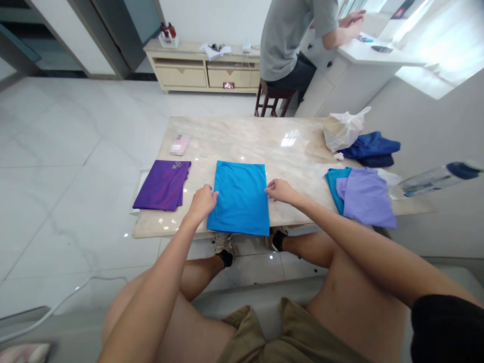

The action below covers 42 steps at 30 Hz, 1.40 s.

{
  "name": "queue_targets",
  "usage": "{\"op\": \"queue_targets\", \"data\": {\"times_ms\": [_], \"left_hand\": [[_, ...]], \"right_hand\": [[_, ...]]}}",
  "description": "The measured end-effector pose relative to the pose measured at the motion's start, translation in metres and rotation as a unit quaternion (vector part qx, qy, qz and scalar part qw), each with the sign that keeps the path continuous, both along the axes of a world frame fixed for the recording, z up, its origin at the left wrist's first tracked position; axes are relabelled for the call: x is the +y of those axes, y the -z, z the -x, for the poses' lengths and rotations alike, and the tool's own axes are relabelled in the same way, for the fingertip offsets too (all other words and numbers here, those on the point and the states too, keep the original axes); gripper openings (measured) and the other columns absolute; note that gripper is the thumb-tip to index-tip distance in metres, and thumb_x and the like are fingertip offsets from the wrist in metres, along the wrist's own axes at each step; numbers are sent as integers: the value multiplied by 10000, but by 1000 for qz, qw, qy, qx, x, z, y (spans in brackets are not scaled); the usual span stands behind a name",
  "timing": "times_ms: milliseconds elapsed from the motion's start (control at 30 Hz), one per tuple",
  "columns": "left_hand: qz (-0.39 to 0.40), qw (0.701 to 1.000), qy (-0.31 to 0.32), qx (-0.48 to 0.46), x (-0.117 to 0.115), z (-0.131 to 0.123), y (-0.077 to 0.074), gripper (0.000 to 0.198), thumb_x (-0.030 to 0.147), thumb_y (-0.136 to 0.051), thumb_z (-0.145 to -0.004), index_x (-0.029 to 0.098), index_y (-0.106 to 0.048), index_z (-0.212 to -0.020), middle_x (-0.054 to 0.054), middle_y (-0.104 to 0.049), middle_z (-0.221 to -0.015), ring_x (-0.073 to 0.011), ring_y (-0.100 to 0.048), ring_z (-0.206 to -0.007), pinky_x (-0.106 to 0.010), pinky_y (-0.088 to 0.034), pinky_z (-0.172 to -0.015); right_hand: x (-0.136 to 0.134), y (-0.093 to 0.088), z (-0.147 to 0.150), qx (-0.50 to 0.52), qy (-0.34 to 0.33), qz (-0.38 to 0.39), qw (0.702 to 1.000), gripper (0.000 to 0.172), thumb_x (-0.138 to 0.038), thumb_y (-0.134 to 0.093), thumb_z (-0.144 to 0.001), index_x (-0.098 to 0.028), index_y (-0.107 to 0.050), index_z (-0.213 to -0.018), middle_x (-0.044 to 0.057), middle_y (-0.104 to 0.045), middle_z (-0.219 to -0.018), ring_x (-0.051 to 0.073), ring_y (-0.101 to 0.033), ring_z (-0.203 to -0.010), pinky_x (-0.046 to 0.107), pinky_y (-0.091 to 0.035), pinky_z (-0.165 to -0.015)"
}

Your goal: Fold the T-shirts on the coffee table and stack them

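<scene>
A bright blue piece of fabric point(242, 199), folded into a near square, lies flat at the front middle of the table, its near edge reaching slightly over the table's edge. My left hand point(203, 202) pinches its left edge about halfway along. On the opposite side, my right hand point(280, 191) has thumb and fingers closed at the right edge. Whether the blue fabric is a shirt or another garment cannot be made out. To the left of it lies a folded purple garment point(162, 185) with a small pale print near its top corner.
On the stone-look table point(242, 136), lilac clothing point(368, 196) overlaps teal fabric at the right, beside a clear bottle point(431, 181). Behind them are a white plastic bag point(346, 128) and dark blue fabric point(372, 146). Across the room, a person point(298, 40) sits on a stool.
</scene>
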State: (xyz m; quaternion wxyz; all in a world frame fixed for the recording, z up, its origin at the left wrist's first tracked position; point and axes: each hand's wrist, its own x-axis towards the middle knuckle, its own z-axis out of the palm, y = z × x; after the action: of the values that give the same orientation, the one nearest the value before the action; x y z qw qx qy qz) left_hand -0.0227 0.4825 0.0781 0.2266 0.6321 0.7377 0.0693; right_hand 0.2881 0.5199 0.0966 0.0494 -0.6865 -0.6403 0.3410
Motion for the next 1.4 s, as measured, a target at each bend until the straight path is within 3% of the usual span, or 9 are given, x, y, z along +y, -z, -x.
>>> {"op": "queue_targets", "data": {"times_ms": [167,267,400,500,800,1067,1167,1233,1400], "left_hand": [[55,968,-131,-206,31,-3,11,367,520,-602,-1029,176,-728,-1054,-131,-814,-937,-297,-776,-923,-327,-537,-747],[92,955,-133,-248,33,-1,13,482,617,-590,-1009,201,-675,-781,-67,-694,-671,-243,-685,-692,-290,-428,-586],[93,939,-133,-303,28,0,11,444,611,-846,-765,190,-718,-705,-52,-702,-649,-247,-672,-722,-285,-425,-588],[50,926,-143,-346,23,-4,2,438,563,-943,-621,180,-790,-767,-63,-766,-716,-275,-708,-807,-310,-506,-667],[-126,876,-157,-438,15,-7,-58,398,489,-965,-677,174,-868,-900,-81,-839,-903,-254,-731,-919,-339,-579,-811],[-318,849,-106,-409,10,-15,-81,365,508,-871,-815,181,-777,-946,-95,-805,-1131,-247,-737,-1069,-347,-602,-935],[-387,843,-39,-373,6,-14,-83,340,511,-824,-889,210,-667,-900,-100,-759,-1262,-256,-717,-1189,-365,-595,-1010],[-392,839,-14,-376,1,-12,-83,376,552,-800,-926,230,-607,-902,-76,-746,-1128,-240,-725,-1109,-355,-602,-968],[-353,851,-67,-382,-4,-12,-65,471,668,-760,-940,253,-536,-923,16,-598,-840,-158,-637,-776,-264,-543,-704]], "right_hand": [[6,12,12,131,168,92,973,185,-316,-787,-1024,-138,-752,-1061,43,-745,-753,145,-661,-658,229,-376,-507],[4,16,15,142,180,133,964,311,-420,-812,-1016,-159,-724,-873,4,-648,-670,110,-538,-579,240,-302,-494],[5,23,8,143,151,140,968,448,-532,-952,-863,-173,-692,-795,-30,-554,-611,110,-458,-575,251,-298,-508],[4,23,0,169,127,100,972,477,-573,-988,-775,-177,-727,-820,-18,-597,-637,143,-525,-649,259,-390,-568],[10,-26,-28,299,99,-147,938,505,-668,-834,-813,-171,-805,-902,31,-742,-831,197,-620,-826,340,-511,-793],[14,-66,-27,203,61,-408,888,447,-676,-748,-963,-229,-737,-971,119,-747,-1264,300,-658,-1197,439,-558,-992],[17,-68,-23,237,28,-407,882,483,-733,-657,-1032,-251,-680,-1009,82,-739,-1133,278,-666,-1144,419,-565,-979],[18,-66,-21,277,30,-380,882,526,-787,-623,-1034,-262,-644,-1013,42,-680,-927,245,-668,-966,372,-569,-854],[18,-48,-13,274,58,-318,906,555,-834,-608,-1010,-280,-583,-1017,-26,-573,-699,197,-576,-686,320,-484,-640]]}}
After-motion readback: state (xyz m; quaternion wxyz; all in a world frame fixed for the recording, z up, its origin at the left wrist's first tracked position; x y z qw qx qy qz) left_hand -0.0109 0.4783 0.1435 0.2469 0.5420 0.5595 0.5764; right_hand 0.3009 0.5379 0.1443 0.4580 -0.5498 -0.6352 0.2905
